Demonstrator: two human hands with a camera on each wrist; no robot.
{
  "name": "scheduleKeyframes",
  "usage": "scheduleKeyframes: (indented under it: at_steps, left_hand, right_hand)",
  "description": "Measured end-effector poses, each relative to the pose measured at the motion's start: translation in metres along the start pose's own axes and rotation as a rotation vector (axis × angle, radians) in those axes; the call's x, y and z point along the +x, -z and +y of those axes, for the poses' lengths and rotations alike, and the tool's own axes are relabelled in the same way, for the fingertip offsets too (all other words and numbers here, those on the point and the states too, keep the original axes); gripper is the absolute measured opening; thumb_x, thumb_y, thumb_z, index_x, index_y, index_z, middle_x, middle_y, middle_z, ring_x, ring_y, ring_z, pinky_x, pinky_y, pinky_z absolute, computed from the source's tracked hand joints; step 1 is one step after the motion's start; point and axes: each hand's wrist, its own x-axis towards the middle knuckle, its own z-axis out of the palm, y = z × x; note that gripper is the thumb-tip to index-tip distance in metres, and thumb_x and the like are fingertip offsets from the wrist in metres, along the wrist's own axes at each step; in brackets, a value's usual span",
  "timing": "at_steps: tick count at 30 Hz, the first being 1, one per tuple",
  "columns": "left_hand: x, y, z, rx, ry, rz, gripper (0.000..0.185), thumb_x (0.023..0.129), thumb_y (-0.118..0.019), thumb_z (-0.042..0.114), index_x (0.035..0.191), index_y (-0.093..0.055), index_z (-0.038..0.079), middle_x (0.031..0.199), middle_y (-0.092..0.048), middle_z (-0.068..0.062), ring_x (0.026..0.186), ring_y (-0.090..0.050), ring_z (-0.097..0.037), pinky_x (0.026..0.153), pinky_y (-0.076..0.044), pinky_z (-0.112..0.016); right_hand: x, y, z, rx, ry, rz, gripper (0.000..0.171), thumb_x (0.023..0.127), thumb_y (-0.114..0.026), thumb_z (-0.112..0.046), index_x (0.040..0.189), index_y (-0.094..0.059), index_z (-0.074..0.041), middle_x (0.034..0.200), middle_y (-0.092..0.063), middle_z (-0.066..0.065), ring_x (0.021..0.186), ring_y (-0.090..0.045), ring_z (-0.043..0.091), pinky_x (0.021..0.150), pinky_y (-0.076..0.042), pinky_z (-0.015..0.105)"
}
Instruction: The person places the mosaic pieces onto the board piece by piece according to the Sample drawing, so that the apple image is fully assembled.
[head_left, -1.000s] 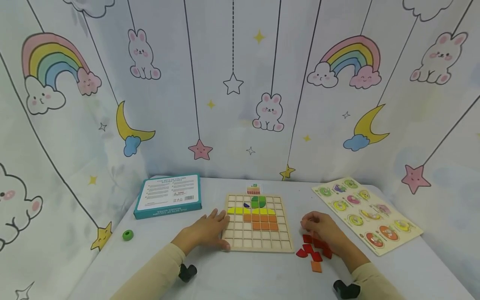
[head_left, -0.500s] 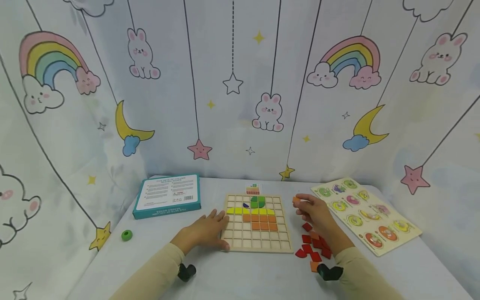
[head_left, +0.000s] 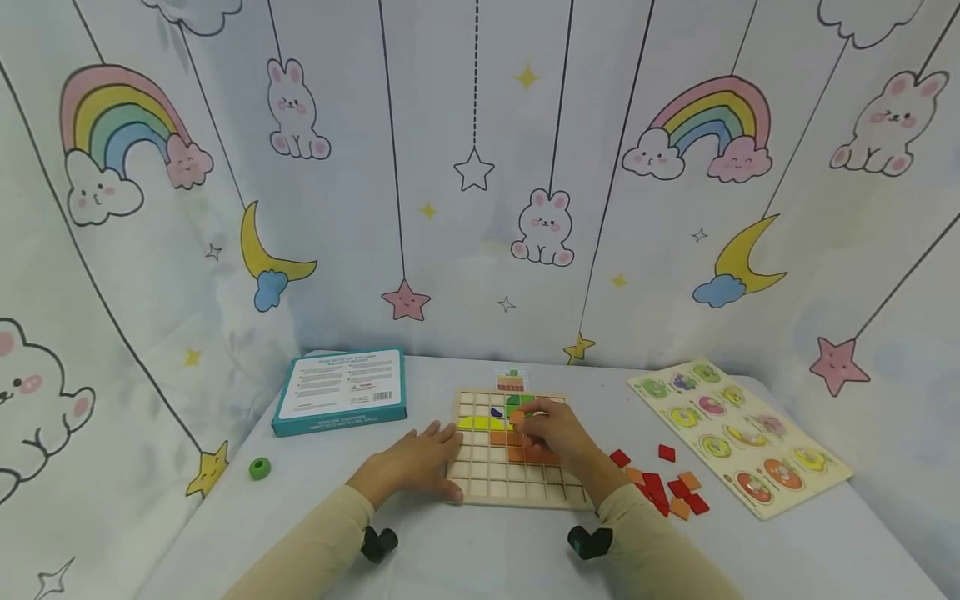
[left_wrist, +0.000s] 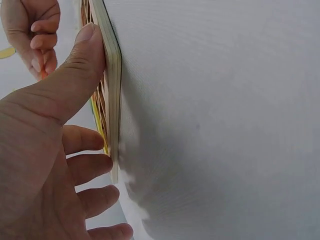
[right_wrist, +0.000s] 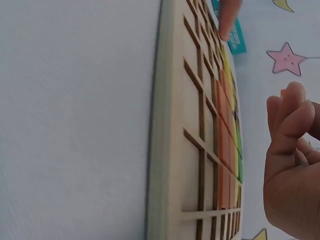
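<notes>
A wooden grid board (head_left: pixel 480 492) lies on the table. Yellow pieces (head_left: pixel 476 423), orange tiles (right_wrist: pixel 225 135), green pieces and a small dark blue piece (head_left: pixel 497 412) sit in its upper part. My right hand (head_left: pixel 561 433) pinches an orange square tile (head_left: pixel 517 418) over the board, partly hiding the green and yellow pieces. In the right wrist view only a sliver of that tile shows past the fingertips. My left hand (head_left: pixel 416 462) rests along the board's left edge, thumb (left_wrist: pixel 82 70) against the rim and fingers spread.
Loose red and orange tiles (head_left: pixel 654 487) lie right of the board, partly behind my right forearm. A small picture card (head_left: pixel 512 381) lies beyond the board. At the right is a fruit puzzle board (head_left: pixel 738 433); at the left, a teal box (head_left: pixel 341 392) and green bead (head_left: pixel 259 468).
My right hand has taken the orange tile from the loose pile and carried it left over the board. Some loose tiles now lie farther right. My left hand stays at the board's edge.
</notes>
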Motion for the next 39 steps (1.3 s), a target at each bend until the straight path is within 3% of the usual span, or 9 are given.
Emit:
scheduleKeyframes:
  at_steps: [3, 9, 18, 24, 27, 29, 33, 36, 39]
  left_hand:
    - [0.001, -0.001, 0.001, -0.004, 0.000, -0.002, 0.100, 0.079, -0.078, 0.063, 0.156, -0.042, 0.011, 0.165, -0.034, -0.008, 0.154, -0.025, -0.035, 0.120, -0.027, -0.061]
    - [0.004, -0.005, 0.000, -0.012, -0.012, -0.011, 0.100, 0.079, -0.078, 0.064, 0.156, -0.042, 0.011, 0.165, -0.035, -0.008, 0.154, -0.026, -0.034, 0.120, -0.027, -0.062]
    - [0.005, -0.004, 0.001, -0.001, -0.016, -0.011, 0.100, 0.079, -0.077, 0.064, 0.156, -0.042, 0.011, 0.165, -0.035, -0.008, 0.154, -0.026, -0.033, 0.120, -0.027, -0.061]
    - [0.003, -0.002, 0.002, 0.007, -0.021, -0.010, 0.099, 0.080, -0.077, 0.064, 0.156, -0.041, 0.011, 0.165, -0.034, -0.008, 0.154, -0.026, -0.033, 0.120, -0.027, -0.061]
    - [0.004, -0.003, 0.002, 0.004, -0.023, -0.004, 0.099, 0.080, -0.077, 0.063, 0.156, -0.042, 0.011, 0.165, -0.034, -0.009, 0.154, -0.026, -0.034, 0.120, -0.027, -0.061]
    - [0.004, -0.003, 0.002, -0.001, -0.026, -0.004, 0.099, 0.080, -0.077, 0.063, 0.157, -0.041, 0.011, 0.165, -0.034, -0.009, 0.154, -0.025, -0.034, 0.120, -0.026, -0.061]
    - [0.003, -0.002, 0.002, 0.001, -0.031, -0.006, 0.099, 0.081, -0.076, 0.063, 0.157, -0.040, 0.011, 0.165, -0.033, -0.009, 0.154, -0.025, -0.034, 0.120, -0.026, -0.061]
    - [0.001, 0.000, 0.001, 0.002, -0.024, -0.007, 0.099, 0.082, -0.076, 0.062, 0.157, -0.040, 0.010, 0.166, -0.033, -0.009, 0.154, -0.025, -0.034, 0.120, -0.026, -0.061]
    - [-0.001, 0.000, 0.000, -0.012, -0.020, -0.009, 0.099, 0.082, -0.077, 0.062, 0.157, -0.039, 0.010, 0.166, -0.032, -0.009, 0.154, -0.025, -0.034, 0.120, -0.026, -0.062]
  right_hand:
    - [-0.001, -0.011, 0.007, -0.112, -0.001, -0.026, 0.032, 0.093, -0.073, -0.015, 0.123, -0.066, -0.006, 0.083, -0.064, 0.008, 0.065, -0.056, 0.016, 0.057, -0.046, 0.025]
    - [-0.009, -0.025, 0.015, -0.438, 0.050, -0.016, 0.030, 0.088, -0.079, -0.017, 0.116, -0.073, -0.012, 0.099, -0.064, 0.004, 0.084, -0.057, 0.019, 0.069, -0.049, 0.029]
    - [-0.014, -0.032, 0.015, -0.513, 0.059, -0.008, 0.032, 0.084, -0.081, -0.012, 0.115, -0.075, -0.013, 0.091, -0.063, 0.002, 0.083, -0.055, 0.020, 0.067, -0.047, 0.030]
    - [-0.015, -0.030, 0.013, -0.525, 0.051, 0.050, 0.028, 0.086, -0.080, -0.013, 0.114, -0.076, -0.016, 0.094, -0.064, 0.001, 0.085, -0.056, 0.020, 0.070, -0.049, 0.031]
    - [-0.021, -0.016, 0.011, -0.464, 0.041, 0.079, 0.027, 0.091, -0.076, -0.016, 0.117, -0.074, -0.016, 0.097, -0.065, 0.001, 0.088, -0.057, 0.020, 0.073, -0.050, 0.031]
    - [-0.028, 0.004, 0.010, -0.364, 0.038, 0.088, 0.030, 0.093, -0.073, -0.016, 0.123, -0.071, -0.013, 0.100, -0.065, 0.003, 0.088, -0.057, 0.021, 0.071, -0.051, 0.031]
    - [-0.051, 0.073, 0.012, -0.089, 0.020, 0.140, 0.043, 0.099, -0.068, -0.023, 0.139, -0.060, -0.009, 0.108, -0.063, 0.003, 0.084, -0.056, 0.019, 0.064, -0.047, 0.027]
    - [-0.075, 0.131, 0.019, 0.119, 0.006, 0.209, 0.037, 0.100, -0.068, -0.029, 0.135, -0.063, -0.018, 0.105, -0.066, -0.004, 0.077, -0.054, 0.013, 0.059, -0.046, 0.022]
    - [-0.100, 0.180, 0.032, 0.303, -0.007, 0.260, 0.021, 0.100, -0.067, -0.027, 0.121, -0.071, -0.028, 0.098, -0.068, -0.010, 0.073, -0.054, 0.007, 0.058, -0.045, 0.018]
